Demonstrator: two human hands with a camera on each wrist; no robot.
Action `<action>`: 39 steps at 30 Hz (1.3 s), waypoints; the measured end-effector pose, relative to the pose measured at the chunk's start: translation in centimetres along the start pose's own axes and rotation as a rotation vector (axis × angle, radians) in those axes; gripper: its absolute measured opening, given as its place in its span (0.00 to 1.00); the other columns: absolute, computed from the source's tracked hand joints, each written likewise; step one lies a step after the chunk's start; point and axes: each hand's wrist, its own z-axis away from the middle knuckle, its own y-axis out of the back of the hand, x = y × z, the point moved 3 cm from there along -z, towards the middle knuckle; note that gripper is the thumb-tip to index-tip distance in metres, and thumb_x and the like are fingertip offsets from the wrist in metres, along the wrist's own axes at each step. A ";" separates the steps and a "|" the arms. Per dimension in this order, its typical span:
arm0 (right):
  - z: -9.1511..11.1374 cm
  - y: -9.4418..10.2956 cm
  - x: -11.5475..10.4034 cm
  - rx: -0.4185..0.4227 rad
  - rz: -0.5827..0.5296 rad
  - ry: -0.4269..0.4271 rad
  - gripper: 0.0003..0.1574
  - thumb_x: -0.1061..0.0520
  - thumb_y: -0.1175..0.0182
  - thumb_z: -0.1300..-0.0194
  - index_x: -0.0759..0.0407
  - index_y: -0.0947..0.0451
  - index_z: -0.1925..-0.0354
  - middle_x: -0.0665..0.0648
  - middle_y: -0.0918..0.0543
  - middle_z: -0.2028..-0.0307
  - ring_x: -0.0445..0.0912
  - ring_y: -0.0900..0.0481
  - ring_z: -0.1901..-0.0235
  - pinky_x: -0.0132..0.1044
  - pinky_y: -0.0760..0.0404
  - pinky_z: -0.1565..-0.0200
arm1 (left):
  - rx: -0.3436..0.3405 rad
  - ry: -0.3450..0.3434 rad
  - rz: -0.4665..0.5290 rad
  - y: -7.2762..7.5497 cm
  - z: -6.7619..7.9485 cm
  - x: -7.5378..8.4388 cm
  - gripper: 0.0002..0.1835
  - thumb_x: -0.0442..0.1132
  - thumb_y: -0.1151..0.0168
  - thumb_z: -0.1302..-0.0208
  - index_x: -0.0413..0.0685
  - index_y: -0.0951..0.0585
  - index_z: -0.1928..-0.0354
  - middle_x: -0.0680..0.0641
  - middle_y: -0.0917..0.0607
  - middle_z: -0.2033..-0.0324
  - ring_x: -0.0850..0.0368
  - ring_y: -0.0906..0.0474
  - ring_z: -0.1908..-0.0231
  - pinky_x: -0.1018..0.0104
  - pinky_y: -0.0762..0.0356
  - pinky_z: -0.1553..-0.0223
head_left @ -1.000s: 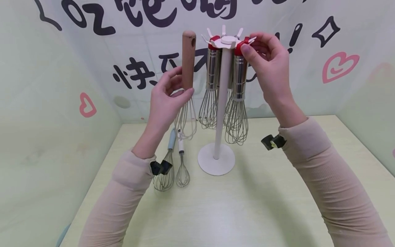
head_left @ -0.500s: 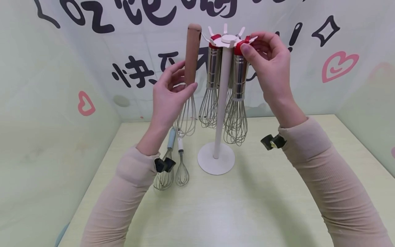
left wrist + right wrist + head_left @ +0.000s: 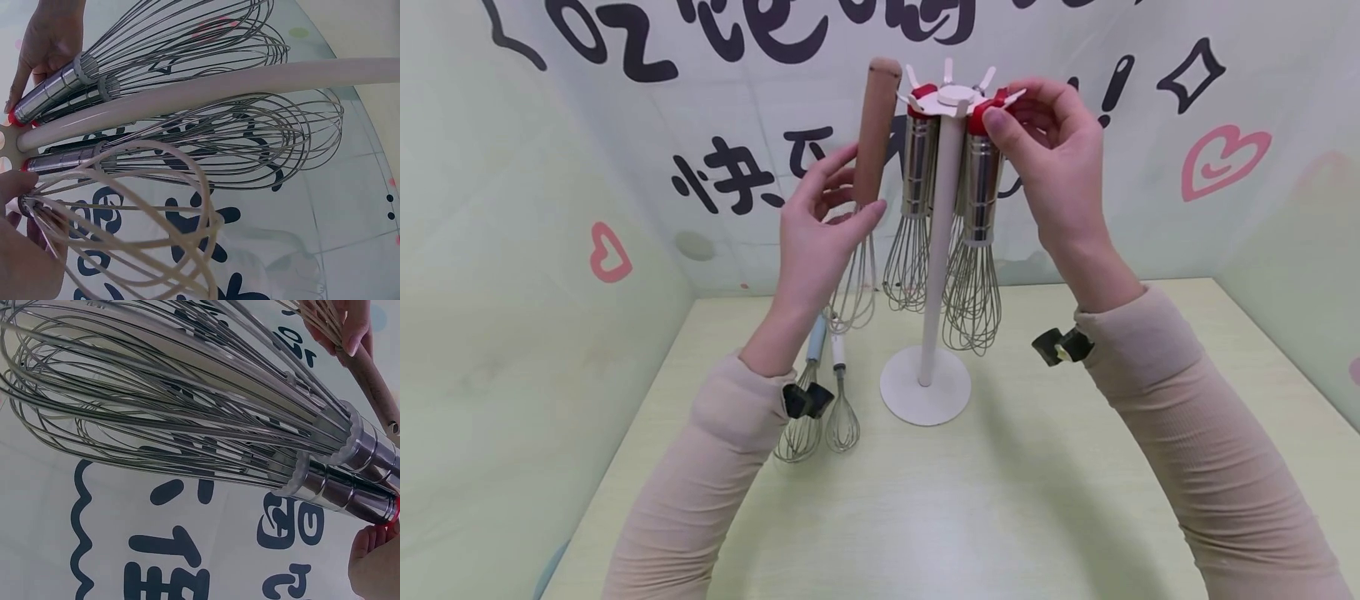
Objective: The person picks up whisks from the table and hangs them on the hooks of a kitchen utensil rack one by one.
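Note:
My left hand [image 3: 823, 221] grips a whisk with a wooden handle [image 3: 877, 125] low on that handle. Its pale wire loops [image 3: 144, 231] hang downward, and the handle's top leans right, close to the hooks of a white hanging rack [image 3: 933, 292]; whether it touches a hook I cannot tell. Up at the rack's right side, my right hand [image 3: 1063, 162] pinches the red end of a steel-handled whisk [image 3: 981, 187] that hangs there. Another red-ended steel whisk [image 3: 917, 167] hangs at the rack's left, and more wires show behind the pole.
Two more whisks lie on the table left of the round rack base [image 3: 925, 408]: one with a light blue handle [image 3: 817, 340], one with a white handle [image 3: 838, 350]. A printed cloth wall [image 3: 722, 250] stands close behind the rack.
My left hand has moved right and slightly up, bringing the wooden-handled whisk nearer the rack's hooks. The handle now tilts to the right. My right hand has stayed at the rack.

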 end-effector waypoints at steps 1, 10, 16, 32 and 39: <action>0.0 0.0 0.0 0.000 -0.003 0.000 0.12 0.65 0.37 0.42 0.54 0.24 0.59 0.50 0.22 0.62 0.44 0.26 0.58 0.27 0.23 0.52 | -0.001 0.000 0.001 0.0 0.0 0.0 0.30 0.27 0.34 0.45 0.46 0.26 0.38 0.47 0.22 0.52 0.61 0.23 0.56 0.69 0.18 0.53; 0.1 -0.2 -0.1 0.008 -0.012 -0.003 0.12 0.65 0.36 0.42 0.54 0.24 0.59 0.50 0.22 0.62 0.44 0.26 0.57 0.27 0.24 0.51 | -0.035 -0.006 -0.036 -0.1 0.1 -0.2 0.30 0.28 0.33 0.45 0.47 0.25 0.38 0.43 0.21 0.48 0.59 0.22 0.54 0.73 0.20 0.55; 0.2 -0.3 0.0 0.014 -0.019 -0.008 0.13 0.65 0.36 0.42 0.55 0.24 0.58 0.50 0.22 0.61 0.44 0.25 0.56 0.27 0.24 0.50 | -0.045 -0.018 -0.041 -0.1 0.2 -0.3 0.30 0.27 0.34 0.44 0.47 0.26 0.37 0.42 0.22 0.47 0.57 0.22 0.53 0.72 0.19 0.54; 0.2 -0.4 0.1 0.065 -0.083 -0.058 0.21 0.66 0.35 0.43 0.63 0.24 0.50 0.52 0.22 0.58 0.44 0.25 0.55 0.27 0.22 0.49 | -0.078 -0.051 -0.139 0.0 0.1 -0.5 0.31 0.26 0.38 0.43 0.49 0.27 0.36 0.41 0.24 0.47 0.56 0.22 0.51 0.68 0.18 0.50; 0.3 -0.5 0.0 0.095 -0.122 -0.052 0.24 0.68 0.34 0.44 0.64 0.25 0.48 0.53 0.22 0.59 0.44 0.25 0.57 0.27 0.23 0.50 | -0.077 -0.066 -0.175 0.1 0.4 -0.9 0.31 0.27 0.37 0.44 0.47 0.27 0.36 0.41 0.23 0.47 0.53 0.22 0.50 0.66 0.20 0.45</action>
